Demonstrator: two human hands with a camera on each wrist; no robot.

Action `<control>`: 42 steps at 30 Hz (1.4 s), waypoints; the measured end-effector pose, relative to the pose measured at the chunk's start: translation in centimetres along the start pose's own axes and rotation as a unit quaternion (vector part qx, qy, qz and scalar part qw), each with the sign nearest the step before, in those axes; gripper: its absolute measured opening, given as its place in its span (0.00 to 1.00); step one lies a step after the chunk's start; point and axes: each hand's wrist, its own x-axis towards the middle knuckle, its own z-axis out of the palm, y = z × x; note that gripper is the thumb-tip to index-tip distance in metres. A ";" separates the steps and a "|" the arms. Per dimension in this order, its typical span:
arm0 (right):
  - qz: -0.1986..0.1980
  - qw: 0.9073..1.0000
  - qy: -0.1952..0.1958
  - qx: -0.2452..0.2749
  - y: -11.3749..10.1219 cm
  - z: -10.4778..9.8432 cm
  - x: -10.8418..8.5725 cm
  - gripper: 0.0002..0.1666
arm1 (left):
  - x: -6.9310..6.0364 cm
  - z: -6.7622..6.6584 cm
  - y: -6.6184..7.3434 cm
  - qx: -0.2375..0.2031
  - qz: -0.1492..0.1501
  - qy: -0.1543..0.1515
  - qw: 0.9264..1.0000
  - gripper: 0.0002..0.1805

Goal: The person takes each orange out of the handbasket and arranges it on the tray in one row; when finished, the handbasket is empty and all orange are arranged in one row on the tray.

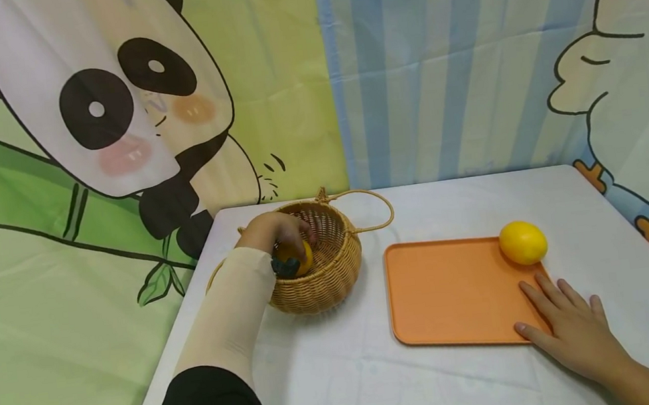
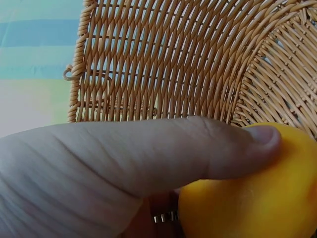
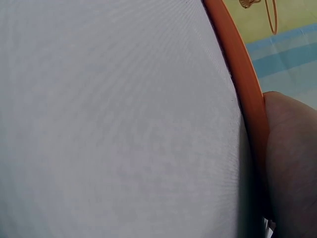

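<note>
My left hand [image 1: 277,229] reaches down into a round wicker basket [image 1: 317,295] and grips an orange-yellow fruit [image 1: 305,258]. In the left wrist view the thumb lies across the smooth, rounded top of this fruit; the other fingers are mostly hidden. The exact kind of fruit cannot be told. My right hand [image 1: 579,327] rests with spread, fairly straight fingers on the right edge of an orange rectangular tray [image 1: 449,292]. A yellow lemon [image 1: 523,243] lies at the tray's back right corner, just beyond the fingertips.
The basket stands on a white-covered table [image 1: 345,380], left of the tray. Its looped handle [image 1: 382,212] sticks out to the right. Behind the table hangs a printed curtain [image 1: 423,64] with a panda and stripes.
</note>
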 end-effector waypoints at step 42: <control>-0.004 1.000 -0.003 0.003 -0.1 -0.2 -0.2 0.59 | -0.8 -0.3 -0.4 -0.123 0.210 0.038 0.969 0.33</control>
